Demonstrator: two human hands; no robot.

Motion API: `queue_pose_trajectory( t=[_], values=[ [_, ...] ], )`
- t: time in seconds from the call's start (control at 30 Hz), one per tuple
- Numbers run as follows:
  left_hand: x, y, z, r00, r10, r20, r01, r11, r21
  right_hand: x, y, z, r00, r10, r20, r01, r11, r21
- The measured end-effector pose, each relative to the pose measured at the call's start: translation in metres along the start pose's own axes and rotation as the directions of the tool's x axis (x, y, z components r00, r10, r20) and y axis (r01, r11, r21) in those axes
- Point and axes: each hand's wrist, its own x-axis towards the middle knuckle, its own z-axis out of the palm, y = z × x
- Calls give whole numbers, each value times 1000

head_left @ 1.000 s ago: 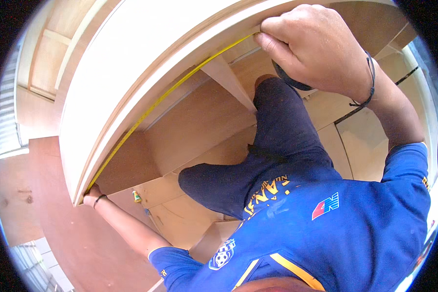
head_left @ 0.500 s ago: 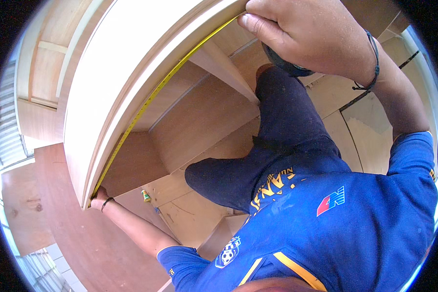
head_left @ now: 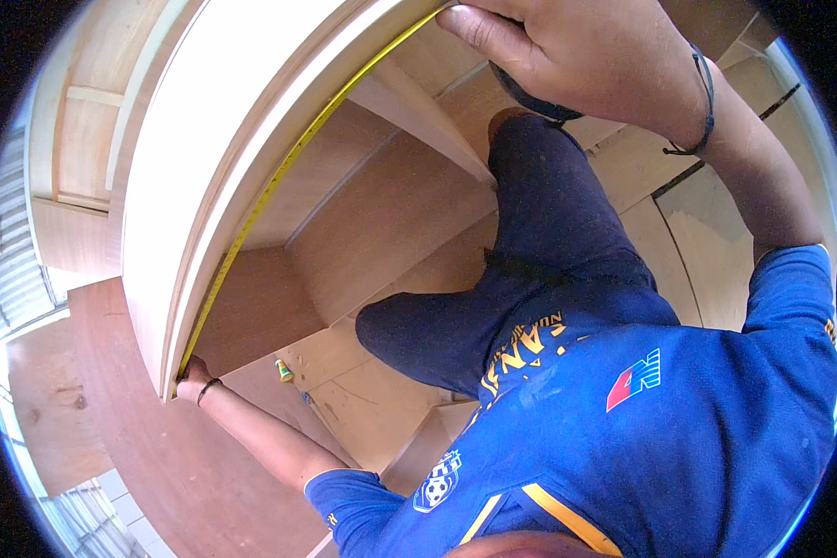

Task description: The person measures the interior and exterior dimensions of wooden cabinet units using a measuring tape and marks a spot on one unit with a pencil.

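Observation:
A yellow tape measure [head_left: 284,174] is stretched along the front edge of a wooden cabinet [head_left: 209,209] with a pale, brightly lit top. At the near left corner my left hand [head_left: 192,379] is closed on one end of the tape, against the cabinet edge. Far up at the right, my right hand [head_left: 567,56] pinches the tape with thumb and fingers at the edge. Beneath that hand hangs a dark rounded object [head_left: 533,98], mostly hidden by the palm. Below the tape, the cabinet's open wooden compartments [head_left: 391,200] show.
A large reddish-brown wood sheet [head_left: 149,418] lies at the left. On the floor boards stands a small yellow and green container [head_left: 284,371]. My legs [head_left: 567,205] are close to the cabinet. Another panelled wooden piece [head_left: 91,139] stands at the far left.
My right hand has shifted slightly left and up along the edge. The left hand holds its place at the corner, and the tape still runs between them.

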Motion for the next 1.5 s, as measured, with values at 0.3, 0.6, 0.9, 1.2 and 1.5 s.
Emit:
queue_pose_trajectory(
  t=[0.3,0.6,0.9,1.2,1.5],
  values=[
    [-57,-40,23,994,67,-87,-60,996,73,0,-2,6,995,59,77,-58,998,-5],
    [-63,-37,30,995,80,-63,-75,994,82,-2,-1,7,999,24,29,-24,1000,-5],
    [-55,-39,27,999,19,-26,-17,996,88,-2,1,7,999,13,38,-13,1000,-4],
    [-65,-36,33,996,38,-86,-30,995,99,-1,0,7,999,29,36,-30,999,16],
    [-83,-50,41,992,110,-56,-105,991,86,-1,1,7,1000,-11,-12,12,1000,17]
  ],
)
